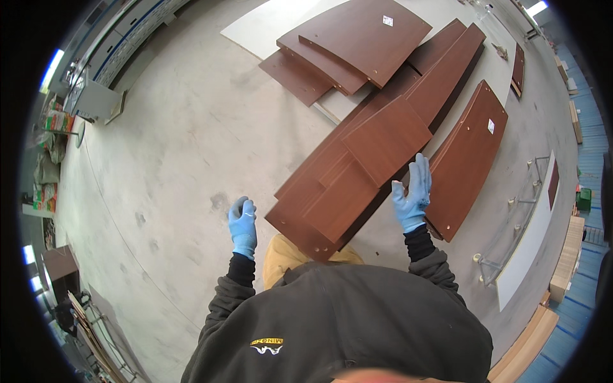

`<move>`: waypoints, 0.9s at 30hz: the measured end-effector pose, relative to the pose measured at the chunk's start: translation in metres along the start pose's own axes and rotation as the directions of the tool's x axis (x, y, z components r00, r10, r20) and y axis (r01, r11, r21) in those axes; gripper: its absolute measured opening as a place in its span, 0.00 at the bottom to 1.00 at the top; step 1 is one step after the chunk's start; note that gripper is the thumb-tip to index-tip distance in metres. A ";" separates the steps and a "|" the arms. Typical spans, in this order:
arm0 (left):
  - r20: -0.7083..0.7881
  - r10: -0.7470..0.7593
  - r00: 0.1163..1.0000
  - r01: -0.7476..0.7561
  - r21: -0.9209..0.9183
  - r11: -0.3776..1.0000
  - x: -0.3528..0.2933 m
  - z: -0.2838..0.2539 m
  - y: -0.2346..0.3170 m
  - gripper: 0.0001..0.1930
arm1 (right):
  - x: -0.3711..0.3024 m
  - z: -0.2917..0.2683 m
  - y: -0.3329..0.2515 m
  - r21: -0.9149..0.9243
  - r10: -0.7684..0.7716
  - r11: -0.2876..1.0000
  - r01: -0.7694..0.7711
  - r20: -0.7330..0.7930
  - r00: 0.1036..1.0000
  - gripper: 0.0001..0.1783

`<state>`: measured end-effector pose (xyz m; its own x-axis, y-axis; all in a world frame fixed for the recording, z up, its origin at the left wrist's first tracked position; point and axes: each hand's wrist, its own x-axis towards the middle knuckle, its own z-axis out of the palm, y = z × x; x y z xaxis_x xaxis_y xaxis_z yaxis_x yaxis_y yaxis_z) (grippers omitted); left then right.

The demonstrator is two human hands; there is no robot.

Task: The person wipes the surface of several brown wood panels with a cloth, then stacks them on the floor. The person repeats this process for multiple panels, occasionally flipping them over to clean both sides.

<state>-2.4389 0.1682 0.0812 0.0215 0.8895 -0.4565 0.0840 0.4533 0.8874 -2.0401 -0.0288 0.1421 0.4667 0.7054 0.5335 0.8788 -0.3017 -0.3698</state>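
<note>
Both my hands wear blue gloves. My left hand hangs left of the near end of a stack of long dark-brown wood panels, apart from it, loosely curled with nothing visible in it. On the right, my right hand is open, fingers stretched up and thumb apart. It is between the long stack and a second brown panel stack; whether it touches either I cannot tell. Across the long stack lies a smaller rectangular brown panel. The long stack's near end is right in front of my legs.
Wide brown panels are piled farther off, over a pale sheet. At right stands a wheeled metal frame beside a white board. Wooden planks line the right edge. A grey cabinet is at far left.
</note>
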 end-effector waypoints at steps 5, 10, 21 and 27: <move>0.113 -0.067 0.991 0.063 0.038 0.997 0.064 -0.006 0.020 0.20 | 0.029 0.016 -0.035 -0.078 -0.046 0.996 0.043 -0.046 0.998 0.34; 0.314 -0.187 0.931 0.150 0.138 0.979 0.139 -0.042 0.041 0.20 | 0.063 0.047 -0.100 -0.150 0.020 0.988 -0.038 -0.119 0.993 0.32; 0.529 -0.165 0.833 0.076 0.186 0.980 0.276 -0.090 0.156 0.21 | 0.117 0.148 -0.194 -0.103 0.244 0.962 -0.253 -0.092 0.965 0.34; 0.713 -0.104 0.694 -0.066 0.207 0.976 0.346 -0.013 0.210 0.22 | 0.156 0.203 -0.139 -0.011 0.528 0.845 -0.535 -0.141 0.838 0.34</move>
<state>-2.4264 0.5719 0.1100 0.7162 0.5287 -0.4555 0.2866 0.3724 0.8827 -2.1096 0.2529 0.1223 0.8689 0.3413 0.3585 0.4942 -0.6394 -0.5890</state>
